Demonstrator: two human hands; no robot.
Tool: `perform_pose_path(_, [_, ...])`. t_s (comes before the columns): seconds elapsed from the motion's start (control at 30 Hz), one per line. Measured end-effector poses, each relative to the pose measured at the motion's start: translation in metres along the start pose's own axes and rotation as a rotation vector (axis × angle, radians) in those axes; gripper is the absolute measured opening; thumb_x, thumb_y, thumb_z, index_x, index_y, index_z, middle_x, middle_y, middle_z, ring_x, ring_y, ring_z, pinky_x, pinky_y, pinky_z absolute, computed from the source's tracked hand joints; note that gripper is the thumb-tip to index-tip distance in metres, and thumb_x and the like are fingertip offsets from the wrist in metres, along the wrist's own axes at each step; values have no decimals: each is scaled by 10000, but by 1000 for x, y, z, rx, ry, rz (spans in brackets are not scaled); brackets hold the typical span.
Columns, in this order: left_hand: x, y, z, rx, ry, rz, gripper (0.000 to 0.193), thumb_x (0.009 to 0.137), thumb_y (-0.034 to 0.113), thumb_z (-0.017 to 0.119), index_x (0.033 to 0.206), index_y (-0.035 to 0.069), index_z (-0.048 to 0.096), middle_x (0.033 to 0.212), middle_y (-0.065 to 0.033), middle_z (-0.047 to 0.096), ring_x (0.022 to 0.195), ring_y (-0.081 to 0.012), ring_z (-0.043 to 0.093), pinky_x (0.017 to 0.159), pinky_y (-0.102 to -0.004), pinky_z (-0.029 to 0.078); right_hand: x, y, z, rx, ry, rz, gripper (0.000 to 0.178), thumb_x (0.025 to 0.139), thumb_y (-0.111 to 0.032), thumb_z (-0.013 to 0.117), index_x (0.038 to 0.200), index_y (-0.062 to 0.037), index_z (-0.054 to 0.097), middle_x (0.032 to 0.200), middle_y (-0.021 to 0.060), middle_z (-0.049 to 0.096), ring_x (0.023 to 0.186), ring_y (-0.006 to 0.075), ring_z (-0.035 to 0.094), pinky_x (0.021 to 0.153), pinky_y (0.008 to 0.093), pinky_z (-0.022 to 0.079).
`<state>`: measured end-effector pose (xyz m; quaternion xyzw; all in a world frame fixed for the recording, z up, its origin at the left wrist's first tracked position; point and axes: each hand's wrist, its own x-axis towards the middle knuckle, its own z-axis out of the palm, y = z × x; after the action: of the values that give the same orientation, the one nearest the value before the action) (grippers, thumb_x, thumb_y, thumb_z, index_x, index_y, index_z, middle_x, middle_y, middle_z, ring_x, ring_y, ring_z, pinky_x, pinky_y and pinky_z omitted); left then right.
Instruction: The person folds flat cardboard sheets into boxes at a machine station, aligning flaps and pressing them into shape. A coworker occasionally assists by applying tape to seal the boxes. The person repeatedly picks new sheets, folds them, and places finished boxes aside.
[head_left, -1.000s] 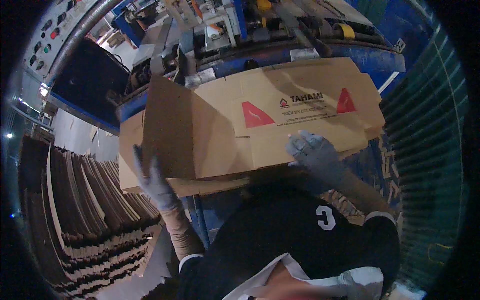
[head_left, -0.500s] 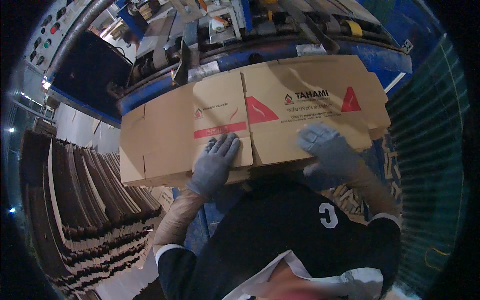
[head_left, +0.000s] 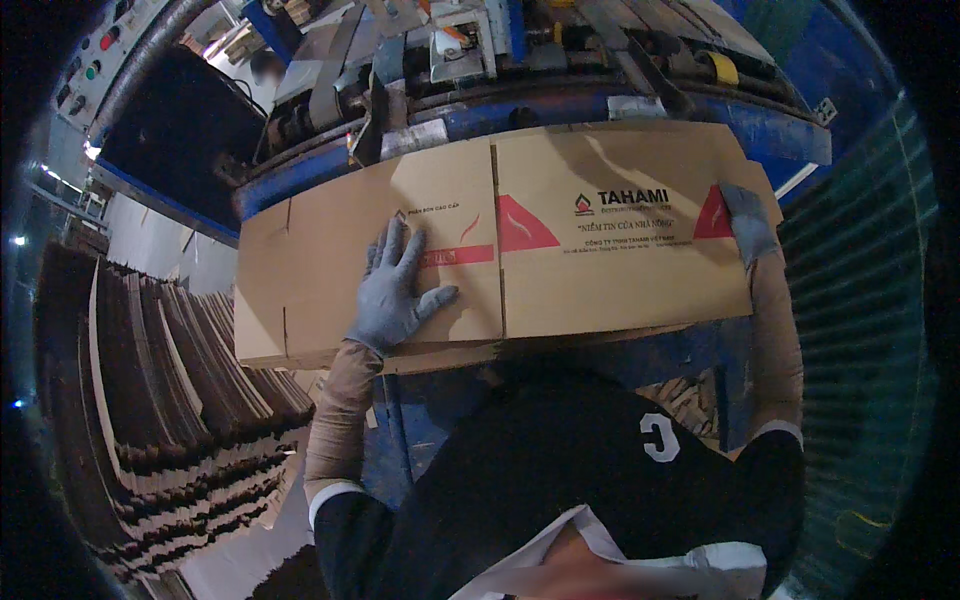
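Note:
A stack of flat, folded cardboard box blanks, brown with red panels and dark print, lies in front of me. My left hand, in a grey glove, rests on the left half of the top blank with its fingers spread and thumb out to the right. At the right end of the same blank, my right hand, gloved too, lies with its fingers stretched over the red panel near the edge. Its thumb does not show.
Beyond the cardboard runs a blue machine with belts and rollers. A control panel with buttons is at the far left. Tall stacks of cardboard sheets stand on the left floor. Cardboard scraps lie below on the right. A green corrugated surface borders the right.
My right hand has moved from above the front edge out to the blank's right end. My left hand has shifted slightly left and up, its fingers now spread wider.

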<state>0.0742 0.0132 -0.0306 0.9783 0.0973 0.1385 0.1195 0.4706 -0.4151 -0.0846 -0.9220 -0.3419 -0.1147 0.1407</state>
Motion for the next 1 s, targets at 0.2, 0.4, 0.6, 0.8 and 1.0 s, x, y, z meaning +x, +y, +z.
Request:
perform_pose_path(0.2, [4,-8,0,30,7,-5,885,787,589,639,1387,-17,403,1458,-319,289,1346,-475,299,1104,-501,268,16,-31,-1,-212,-131,155,327,939,-177,410,1220,-94,556,1171,177,595,1037,375,575,902,437,462])
perform_pose_path(0.4, [18,-16,9,75,49,-15,882,793,598,627,1385,-17,405,1456,-307,306,1337,-474,314,1098,-498,279,45,-76,-22,-167,-183,234,376,931,-294,464,1247,-104,540,1253,181,563,1095,388,555,932,466,448])
perform_pose_path(0.6, [-15,8,-25,30,115,88,878,781,546,654,1392,-20,379,1450,-280,337,1314,-459,360,1092,-510,287,-40,-109,-79,175,-66,-144,684,871,-476,562,1390,-47,435,1388,237,448,1309,422,384,1095,461,300])
perform_pose_path(0.8, [-22,29,-13,-60,225,126,808,648,89,687,1388,-4,376,1434,-217,390,1305,-386,401,1110,-494,298,-81,-138,-78,-81,-194,-271,744,764,-541,660,1370,-141,499,1435,196,407,1377,405,283,1152,478,179])
perform_pose_path(1.0, [29,-16,12,2,226,193,683,718,-38,555,1379,0,387,1419,-203,412,1290,-372,419,1097,-466,326,-5,-116,-53,36,-208,-300,643,810,-514,625,1328,-142,539,1447,127,414,1360,346,333,1130,463,244])
